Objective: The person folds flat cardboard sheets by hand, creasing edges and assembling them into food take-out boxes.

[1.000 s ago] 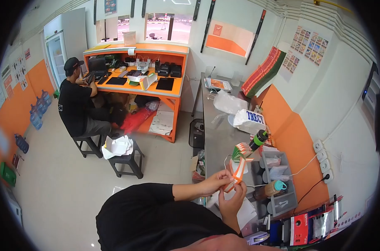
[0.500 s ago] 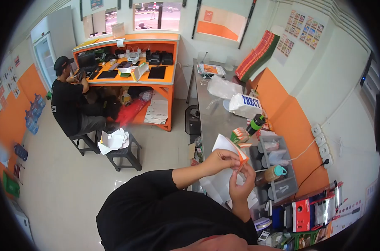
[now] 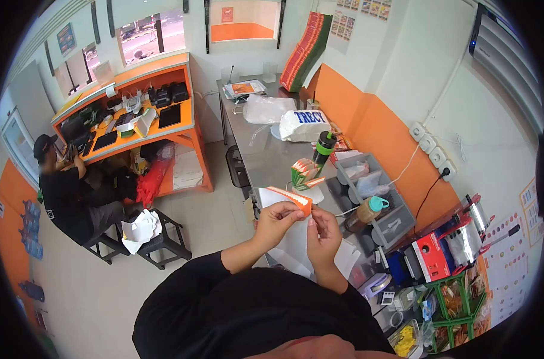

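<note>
Before my chest, an orange-and-white folded paper piece (image 3: pixel 296 199) with a zigzag white pattern is pinched between both hands. My left hand (image 3: pixel 276 222) is closed on its near left side, fingertips at the orange end. My right hand (image 3: pixel 323 237) pinches the lower right corner with thumb and fingers. Just beyond stands a bunch of similar green, white and orange folded papers (image 3: pixel 304 173), with a loose orange one by it. White paper sheets (image 3: pixel 290 248) lie under my hands on the metal table (image 3: pixel 243 128).
A grey compartment tray (image 3: pixel 387 230), a tumbler with a turquoise lid (image 3: pixel 367 214) and a black-green bottle (image 3: pixel 324 148) stand to the right. A white TRECY package (image 3: pixel 303 126) lies further back. A seated co-worker (image 3: pixel 68 191) is at the orange desk (image 3: pixel 191 119); a stool (image 3: pixel 164 240) holds white papers.
My view has swung to the right, so the room appears shifted left. The folded paper has turned flatter in my hands, which both still grip it.
</note>
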Action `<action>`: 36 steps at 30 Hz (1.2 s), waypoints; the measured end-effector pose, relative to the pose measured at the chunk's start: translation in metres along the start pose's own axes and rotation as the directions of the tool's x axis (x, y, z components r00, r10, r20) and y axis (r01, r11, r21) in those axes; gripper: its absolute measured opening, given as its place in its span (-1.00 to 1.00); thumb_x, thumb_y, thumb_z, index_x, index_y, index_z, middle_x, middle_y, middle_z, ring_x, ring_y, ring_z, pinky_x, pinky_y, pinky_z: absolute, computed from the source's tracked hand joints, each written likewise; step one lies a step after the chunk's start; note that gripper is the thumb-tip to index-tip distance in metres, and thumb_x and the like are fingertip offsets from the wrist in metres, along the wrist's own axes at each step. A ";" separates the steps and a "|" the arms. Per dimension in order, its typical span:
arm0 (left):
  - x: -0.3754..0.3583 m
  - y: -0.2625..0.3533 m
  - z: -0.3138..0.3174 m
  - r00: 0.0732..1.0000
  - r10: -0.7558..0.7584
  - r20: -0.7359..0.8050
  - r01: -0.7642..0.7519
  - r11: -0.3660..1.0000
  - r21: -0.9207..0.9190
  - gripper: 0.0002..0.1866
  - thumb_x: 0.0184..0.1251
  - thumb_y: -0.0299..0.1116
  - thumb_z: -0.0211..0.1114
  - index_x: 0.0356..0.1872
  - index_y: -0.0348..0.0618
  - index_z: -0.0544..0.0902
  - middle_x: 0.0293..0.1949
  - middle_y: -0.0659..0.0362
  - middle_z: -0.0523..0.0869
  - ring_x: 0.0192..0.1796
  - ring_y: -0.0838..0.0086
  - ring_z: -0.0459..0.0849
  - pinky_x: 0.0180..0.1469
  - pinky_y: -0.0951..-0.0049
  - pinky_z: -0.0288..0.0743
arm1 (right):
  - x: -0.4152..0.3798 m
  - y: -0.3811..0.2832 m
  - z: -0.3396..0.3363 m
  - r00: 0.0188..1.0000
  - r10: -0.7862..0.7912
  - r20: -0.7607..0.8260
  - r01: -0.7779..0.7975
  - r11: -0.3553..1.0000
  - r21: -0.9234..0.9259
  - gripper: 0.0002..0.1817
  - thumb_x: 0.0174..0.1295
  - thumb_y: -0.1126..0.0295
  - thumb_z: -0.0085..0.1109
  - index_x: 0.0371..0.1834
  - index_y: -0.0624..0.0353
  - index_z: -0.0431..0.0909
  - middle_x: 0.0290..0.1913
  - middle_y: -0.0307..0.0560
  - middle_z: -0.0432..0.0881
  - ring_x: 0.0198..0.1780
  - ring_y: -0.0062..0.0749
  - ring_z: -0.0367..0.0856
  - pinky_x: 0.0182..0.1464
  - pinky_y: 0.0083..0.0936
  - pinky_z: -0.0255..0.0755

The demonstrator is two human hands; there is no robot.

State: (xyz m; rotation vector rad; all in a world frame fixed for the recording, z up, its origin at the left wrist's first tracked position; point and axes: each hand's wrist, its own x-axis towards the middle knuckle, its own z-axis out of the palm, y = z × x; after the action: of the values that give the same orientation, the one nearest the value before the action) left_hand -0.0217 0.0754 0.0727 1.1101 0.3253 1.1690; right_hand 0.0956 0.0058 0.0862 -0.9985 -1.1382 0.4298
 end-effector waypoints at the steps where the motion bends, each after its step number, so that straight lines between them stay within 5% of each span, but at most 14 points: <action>1: 0.000 -0.002 -0.001 1.000 -0.006 0.005 0.006 1.000 0.003 -0.85 0.36 -0.52 0.32 -0.12 -0.35 0.66 -0.18 0.13 0.75 -0.10 0.55 0.70 0.02 0.54 0.59 | 0.001 0.003 -0.001 1.000 0.009 0.009 -0.009 0.999 0.033 -0.76 0.28 0.64 0.14 0.01 0.37 0.47 0.10 0.16 0.62 0.03 -0.32 0.70 0.07 -0.44 0.60; 11: -0.001 -0.006 0.007 1.000 0.020 -0.011 -0.019 0.997 0.073 -0.91 0.34 -0.58 0.32 -0.17 -0.29 0.65 -0.17 0.14 0.76 -0.10 0.55 0.71 -0.03 0.54 0.56 | 0.005 0.002 -0.006 0.999 0.042 0.028 -0.040 0.997 -0.065 -0.73 0.31 0.61 0.14 0.06 0.35 0.49 0.06 0.07 0.65 -0.01 -0.38 0.70 0.05 -0.48 0.60; 23: -0.003 -0.016 0.002 0.997 0.069 -0.018 -0.065 0.985 0.159 -0.80 0.32 -0.58 0.33 -0.06 -0.32 0.65 -0.08 0.12 0.75 -0.01 0.49 0.71 0.08 0.49 0.54 | 0.010 0.006 -0.015 0.990 0.078 0.116 -0.098 0.979 0.181 -0.79 0.41 0.59 0.01 0.06 0.35 0.47 0.19 0.08 0.54 0.13 -0.46 0.56 0.22 -0.53 0.39; 36: -0.001 -0.023 0.005 0.993 0.113 0.030 -0.117 0.960 0.256 -0.77 0.32 -0.63 0.30 -0.01 -0.34 0.64 -0.01 0.11 0.71 0.02 0.44 0.70 0.16 0.40 0.56 | 0.006 0.019 -0.007 0.996 -0.087 -0.024 0.081 0.981 -0.174 -0.80 0.37 0.56 0.10 0.01 0.40 0.49 0.05 0.14 0.66 0.03 -0.31 0.69 0.07 -0.43 0.59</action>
State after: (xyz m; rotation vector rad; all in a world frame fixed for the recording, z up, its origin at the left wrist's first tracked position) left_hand -0.0056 0.0723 0.0555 1.3788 0.4143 1.2446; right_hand 0.1077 0.0173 0.0730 -1.0998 -1.1992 0.2496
